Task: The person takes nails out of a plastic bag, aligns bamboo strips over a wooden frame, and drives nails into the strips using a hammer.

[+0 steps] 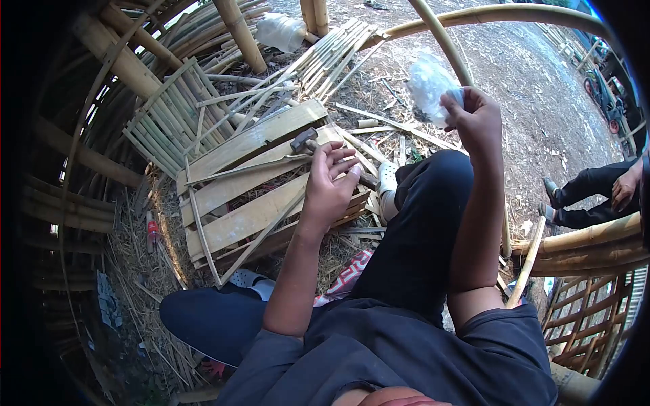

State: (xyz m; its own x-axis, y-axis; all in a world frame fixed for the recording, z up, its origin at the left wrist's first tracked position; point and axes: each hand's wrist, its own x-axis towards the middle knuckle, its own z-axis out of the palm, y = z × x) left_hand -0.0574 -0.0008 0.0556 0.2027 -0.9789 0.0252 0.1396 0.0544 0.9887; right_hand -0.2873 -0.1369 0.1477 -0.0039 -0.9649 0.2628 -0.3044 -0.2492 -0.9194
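A clear plastic bag (430, 84) is held up beyond the right end of the slatted crate (230, 193). It is pinched at its gathered edge between the thumb and bent fingers of the right hand (474, 118), and its puffed-out body is spread just beyond the fingertips, to their left. The left hand (330, 186) is held over the right part of the crate, palm up, with its fingers loosely curled and parted; nothing is seen gripped in it. A hammer (304, 140) is partly covered by that hand, its head showing beyond the fingers and its handle end past the thumb; whether it is touched cannot be told. Thin strips (200, 227) are laid across the crate. A bamboo panel (179, 111) is seen beyond the crate's left side, and split bamboo (338, 57) is heaped beyond its far edge. A bottle (152, 232) is seen left of the crate. Well to the crate's right, another person's hand (626, 186) is rested near dark trousers.
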